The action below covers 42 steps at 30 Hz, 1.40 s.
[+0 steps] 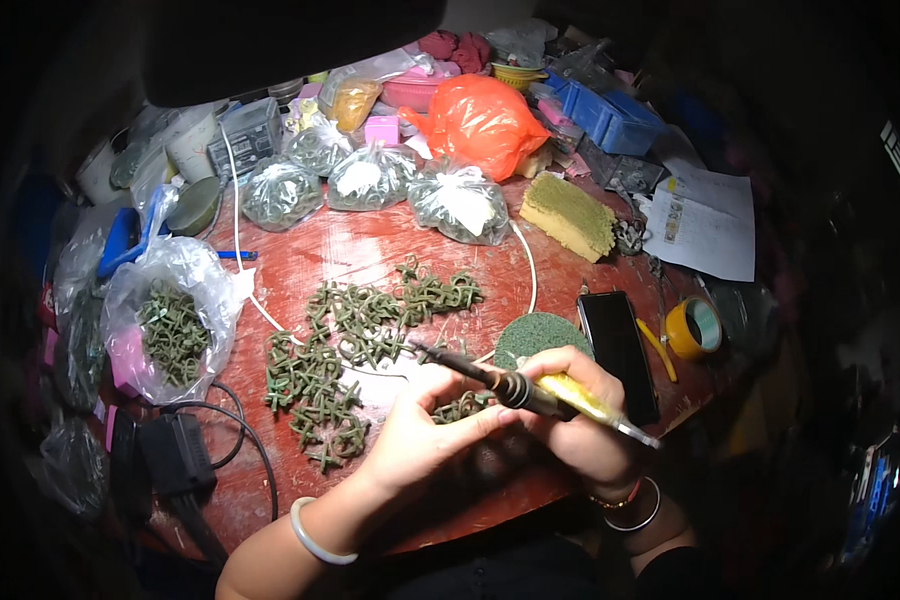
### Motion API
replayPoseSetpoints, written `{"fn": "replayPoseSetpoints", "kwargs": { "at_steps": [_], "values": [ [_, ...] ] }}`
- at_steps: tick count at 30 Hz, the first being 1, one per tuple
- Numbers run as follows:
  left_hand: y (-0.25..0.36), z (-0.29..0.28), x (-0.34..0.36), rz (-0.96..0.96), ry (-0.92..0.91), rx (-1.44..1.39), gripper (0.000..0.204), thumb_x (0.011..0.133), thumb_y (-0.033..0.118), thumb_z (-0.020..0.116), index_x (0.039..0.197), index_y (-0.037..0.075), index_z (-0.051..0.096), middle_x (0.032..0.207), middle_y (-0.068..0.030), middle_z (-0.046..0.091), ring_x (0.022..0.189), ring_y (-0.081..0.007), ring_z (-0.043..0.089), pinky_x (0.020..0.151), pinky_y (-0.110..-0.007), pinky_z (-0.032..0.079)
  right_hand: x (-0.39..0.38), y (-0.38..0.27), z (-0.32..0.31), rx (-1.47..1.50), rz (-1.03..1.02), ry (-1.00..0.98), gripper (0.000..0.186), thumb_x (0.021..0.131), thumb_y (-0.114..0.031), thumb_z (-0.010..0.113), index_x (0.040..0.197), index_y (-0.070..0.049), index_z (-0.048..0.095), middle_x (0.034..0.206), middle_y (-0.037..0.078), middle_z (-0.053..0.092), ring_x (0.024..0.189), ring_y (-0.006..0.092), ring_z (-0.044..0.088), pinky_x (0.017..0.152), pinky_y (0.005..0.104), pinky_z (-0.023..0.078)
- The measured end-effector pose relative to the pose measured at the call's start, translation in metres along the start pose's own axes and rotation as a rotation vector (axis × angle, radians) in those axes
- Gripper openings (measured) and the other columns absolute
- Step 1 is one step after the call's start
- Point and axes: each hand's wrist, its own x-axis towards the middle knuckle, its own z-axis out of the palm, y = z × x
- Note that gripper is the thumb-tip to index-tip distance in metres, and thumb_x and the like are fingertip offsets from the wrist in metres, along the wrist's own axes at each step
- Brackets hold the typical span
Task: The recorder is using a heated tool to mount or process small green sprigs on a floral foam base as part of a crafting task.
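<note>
One pale bangle up close on the left wrist. Right hand has its grip clamped around a yellow pen-like tool, with a black pen-shaped tool alongside, dark tip pointing up and left. Left hand has its thumb right by the black one, but I can't tell if that grip is together on anything. Just past them, loose piles of knobbly green pieces sprawl on a scuffed red table. Near the right hand: round green pad, dark phone, tape roll beyond it. Off left, a clear bag holds more green pieces. Further back, knotted clear bags, a yellow-green block, then an orange-red bag and a blue bin.
</note>
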Motion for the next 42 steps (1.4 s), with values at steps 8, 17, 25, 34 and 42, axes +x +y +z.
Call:
{"fn": "replayPoseSetpoints", "kwargs": {
  "at_steps": [8, 17, 25, 34, 42],
  "values": [
    [0.006, 0.007, -0.004, -0.085, 0.046, 0.109, 0.034, 0.089, 0.016, 0.069, 0.122, 0.01, 0.062, 0.082, 0.0019, 0.065, 0.058, -0.0002, 0.049, 0.047, -0.016, 0.033, -0.024, -0.011, -0.018, 0.146, 0.172, 0.224, 0.029, 0.082, -0.005, 0.074, 0.108, 0.004, 0.064, 0.089, 0.007, 0.067, 0.082, 0.0106, 0.063, 0.073, 0.0221, 0.05],
    [0.005, -0.008, -0.001, -0.247, -0.227, -0.336, 0.042, 0.094, 0.019, 0.055, 0.133, 0.005, 0.049, 0.102, -0.0075, 0.066, 0.078, -0.0092, 0.062, 0.046, -0.017, 0.038, -0.022, -0.02, -0.01, 0.21, 0.093, 0.21, 0.021, 0.088, -0.007, 0.069, 0.101, -0.002, 0.054, 0.091, 0.004, 0.058, 0.078, 0.0062, 0.055, 0.069, 0.0204, 0.046],
    [-0.002, -0.012, 0.0, -0.271, -0.316, -0.518, 0.035, 0.096, 0.021, 0.051, 0.124, 0.0, 0.05, 0.098, -0.0105, 0.066, 0.078, -0.0123, 0.063, 0.045, -0.018, 0.039, 0.003, -0.034, -0.008, 0.16, -0.046, -0.017, 0.01, 0.091, 0.005, 0.058, 0.098, 0.004, 0.051, 0.082, 0.011, 0.063, 0.069, 0.0179, 0.069, 0.062, 0.0303, 0.057],
    [-0.005, -0.016, 0.0, -0.3, -0.418, -0.519, 0.038, 0.094, 0.024, 0.049, 0.118, -0.005, 0.057, 0.09, -0.0128, 0.067, 0.068, -0.0158, 0.063, 0.043, -0.019, 0.038, 0.006, -0.017, -0.022, 0.271, 0.054, -0.141, 0.013, 0.084, -0.001, 0.065, 0.095, 0.0, 0.06, 0.089, 0.001, 0.059, 0.077, 0.0049, 0.053, 0.068, 0.0218, 0.043],
    [0.004, -0.009, -0.002, -0.329, -0.351, -0.386, 0.035, 0.095, 0.023, 0.05, 0.117, -0.003, 0.058, 0.089, -0.0093, 0.067, 0.069, -0.0135, 0.063, 0.044, -0.018, 0.038, 0.0, -0.019, -0.027, 0.233, 0.172, -0.069, 0.003, 0.084, 0.002, 0.066, 0.085, 0.001, 0.064, 0.081, 0.0, 0.061, 0.073, 0.0035, 0.053, 0.064, 0.0192, 0.041]
  ]
}}
